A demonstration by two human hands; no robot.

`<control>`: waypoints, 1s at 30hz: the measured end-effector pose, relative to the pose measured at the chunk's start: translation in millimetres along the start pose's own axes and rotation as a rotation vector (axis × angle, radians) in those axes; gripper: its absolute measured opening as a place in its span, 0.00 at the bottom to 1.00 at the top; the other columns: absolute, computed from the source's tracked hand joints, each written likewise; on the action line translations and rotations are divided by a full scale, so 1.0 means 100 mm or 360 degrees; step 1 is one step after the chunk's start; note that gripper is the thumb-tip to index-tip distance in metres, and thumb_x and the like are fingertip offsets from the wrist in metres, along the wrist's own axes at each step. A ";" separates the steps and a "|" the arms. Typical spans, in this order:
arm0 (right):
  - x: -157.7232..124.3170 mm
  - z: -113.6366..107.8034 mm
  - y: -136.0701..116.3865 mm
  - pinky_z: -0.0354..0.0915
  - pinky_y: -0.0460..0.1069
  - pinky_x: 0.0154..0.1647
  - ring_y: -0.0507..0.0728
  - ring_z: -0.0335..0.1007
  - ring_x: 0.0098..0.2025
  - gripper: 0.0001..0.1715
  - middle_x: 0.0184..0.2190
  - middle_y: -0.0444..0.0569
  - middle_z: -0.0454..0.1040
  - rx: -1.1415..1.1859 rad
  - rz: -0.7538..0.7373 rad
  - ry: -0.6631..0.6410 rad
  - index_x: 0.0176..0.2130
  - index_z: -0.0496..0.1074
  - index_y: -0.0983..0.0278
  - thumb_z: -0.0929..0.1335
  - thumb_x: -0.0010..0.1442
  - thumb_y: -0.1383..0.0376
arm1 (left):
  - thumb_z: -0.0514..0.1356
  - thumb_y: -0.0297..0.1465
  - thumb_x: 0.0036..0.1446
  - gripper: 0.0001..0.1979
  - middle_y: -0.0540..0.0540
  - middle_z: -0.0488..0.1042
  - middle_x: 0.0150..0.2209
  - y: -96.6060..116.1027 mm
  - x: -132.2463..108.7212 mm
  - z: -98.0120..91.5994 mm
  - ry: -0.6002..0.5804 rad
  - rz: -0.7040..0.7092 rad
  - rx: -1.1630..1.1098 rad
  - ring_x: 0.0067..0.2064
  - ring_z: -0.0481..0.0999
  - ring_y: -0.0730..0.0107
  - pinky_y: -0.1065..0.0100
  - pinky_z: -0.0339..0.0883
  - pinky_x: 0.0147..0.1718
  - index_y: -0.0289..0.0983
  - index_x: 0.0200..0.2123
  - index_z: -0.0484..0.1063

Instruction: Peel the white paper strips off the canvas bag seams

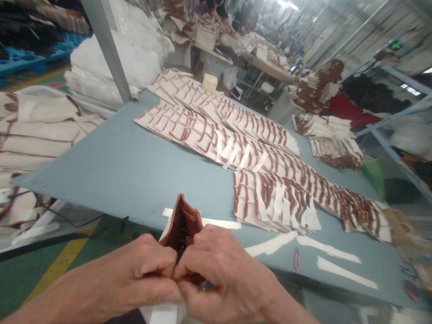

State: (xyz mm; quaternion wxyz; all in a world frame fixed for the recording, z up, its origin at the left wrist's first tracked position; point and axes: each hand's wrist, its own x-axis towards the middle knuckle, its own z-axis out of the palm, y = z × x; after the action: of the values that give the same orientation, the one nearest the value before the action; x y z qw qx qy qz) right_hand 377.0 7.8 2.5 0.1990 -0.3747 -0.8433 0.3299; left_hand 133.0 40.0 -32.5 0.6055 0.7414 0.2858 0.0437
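Note:
Low in the middle, my left hand (145,270) and my right hand (219,274) meet, both closed with thumbs and fingertips pinching. Between them is a brown-and-cream fabric piece (182,218), its folded brown inside facing up and its pale outer side showing at the left. The exact spot where the fingers grip is hidden. Below the hands hangs a pale part with a white strip (164,313). Just beyond, white strips (221,223) lie on the blue-grey table (145,175).
Overlapping rows of cream pieces with brown edges (202,132) cross the table, and a shorter stack (246,198) bears white strips. A small pink tool (296,259) lies near the front edge. A metal post (110,49) rises at the far left corner. Another person's hands (224,24) are in the background.

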 end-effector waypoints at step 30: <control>-0.19 0.22 -0.15 0.59 0.53 0.38 0.55 0.66 0.28 0.13 0.26 0.41 0.74 -0.0519 -0.0397 0.0344 0.36 0.72 0.61 0.64 0.73 0.70 | 0.52 0.32 0.80 0.19 0.57 0.74 0.28 0.09 -0.25 0.13 0.0284 0.0478 0.0767 0.29 0.72 0.72 0.68 0.59 0.30 0.42 0.31 0.67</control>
State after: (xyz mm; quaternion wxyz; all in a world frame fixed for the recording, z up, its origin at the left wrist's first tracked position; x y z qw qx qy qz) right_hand 369.1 -22.5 -4.1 0.2642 -0.3278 -0.8991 0.1200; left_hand 120.4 15.4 -20.9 0.3712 0.8911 0.2271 0.1287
